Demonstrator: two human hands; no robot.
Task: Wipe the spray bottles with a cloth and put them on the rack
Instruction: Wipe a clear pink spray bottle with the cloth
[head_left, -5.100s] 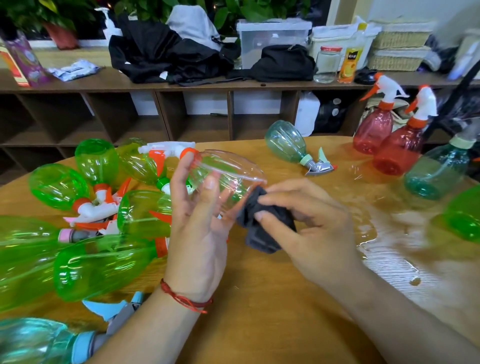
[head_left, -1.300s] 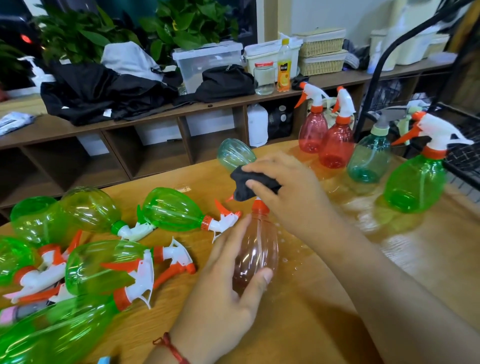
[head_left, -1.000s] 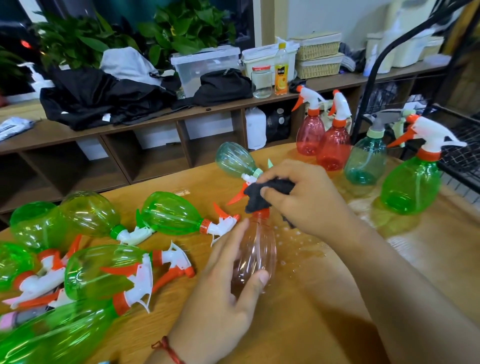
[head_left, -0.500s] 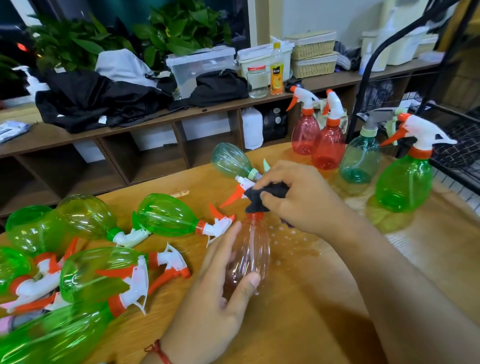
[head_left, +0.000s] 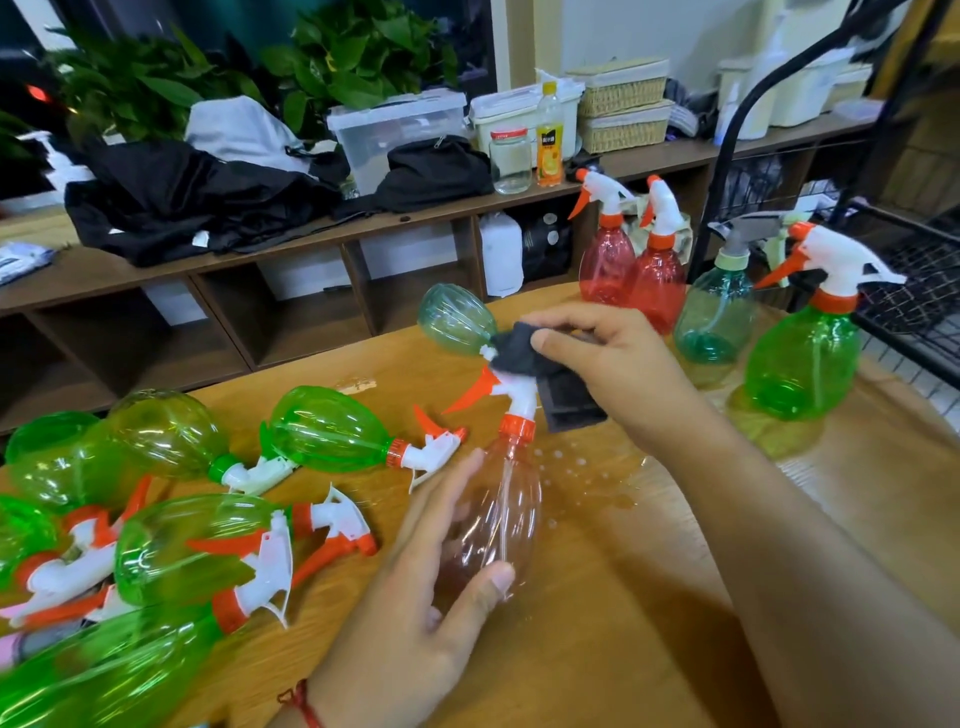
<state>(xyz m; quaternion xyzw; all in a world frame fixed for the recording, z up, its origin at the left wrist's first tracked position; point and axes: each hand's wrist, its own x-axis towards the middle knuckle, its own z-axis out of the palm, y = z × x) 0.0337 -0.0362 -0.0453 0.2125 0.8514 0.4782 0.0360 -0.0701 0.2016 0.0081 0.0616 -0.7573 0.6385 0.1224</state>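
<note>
It looked like a lived-in workroom: a long cubby shelf (head_left: 52, 283) on the far side held clothes (head_left: 197, 202), storage boxes (head_left: 395, 124), baskets (head_left: 623, 104) and plants (head_left: 353, 57).

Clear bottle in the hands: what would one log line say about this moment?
step: wiping | left hand holds clear bottle | right hand presses cloth on spray head | table: wet drops

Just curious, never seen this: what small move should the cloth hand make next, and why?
Probably sweep the dark cloth forward over the orange nozzle: the right hand pinches it against the white spray head, the nozzle is uncovered, and the left hand steadies the clear bottle.
</note>
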